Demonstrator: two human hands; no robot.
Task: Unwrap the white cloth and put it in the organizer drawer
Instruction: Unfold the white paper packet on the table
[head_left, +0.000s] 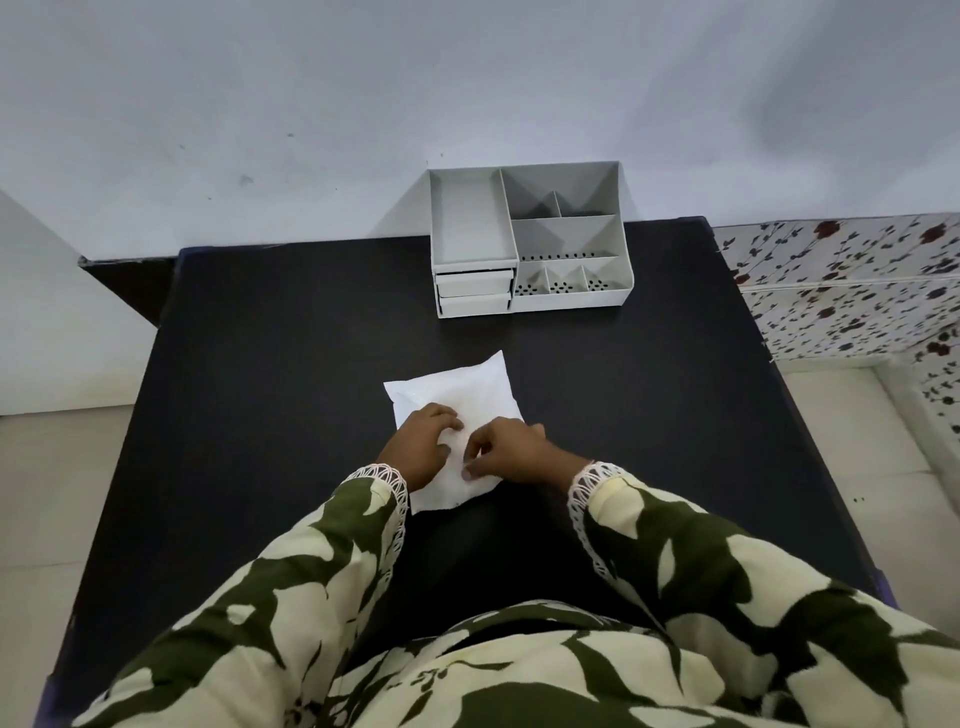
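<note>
Both my hands on the white wrapped packet, near the middle of the black table.

My left hand lies on the near left part of the flat white rectangular cloth packet, fingers curled down onto its surface, while my right hand sits just beside it with fingertips pinching at the packet's near edge; I cannot tell whether either hand has actually caught a fold. The packet lies flat and slightly askew on the matte black tabletop, its wrap not yet opened. Well beyond it, at the far edge against the pale wall, stands the white plastic desktop organizer, with two small closed drawers stacked at its left front and open compartments to the right. My green-and-cream leaf-print sleeves fill the near view.
</note>
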